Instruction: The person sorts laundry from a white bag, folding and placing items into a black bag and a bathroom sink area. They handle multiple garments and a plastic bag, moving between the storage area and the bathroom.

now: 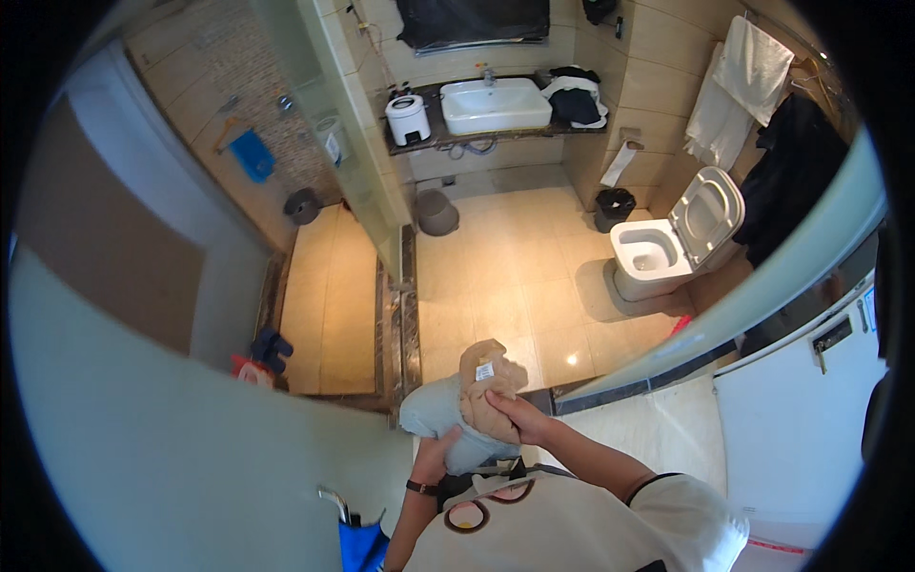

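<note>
At the bathroom doorway, my left hand (430, 457) is closed on the near left side of a bunched light-blue cloth (432, 404). A wristband sits on that wrist. My right hand (523, 418) grips a crumpled beige garment (492, 415) with its thumb on top. The beige garment bears a white label with writing (485, 371) and lies against the right side of the blue cloth, in front of my body. The fingers under both bundles are hidden.
Glass panels stand on the left and right (808, 272). Beyond the raised dark threshold (600, 390) are a toilet (650, 261) with its lid up, a black bin (615, 207), a grey bin (437, 212) and a white washbasin (495, 107). A blue umbrella (361, 543) hangs near my left arm.
</note>
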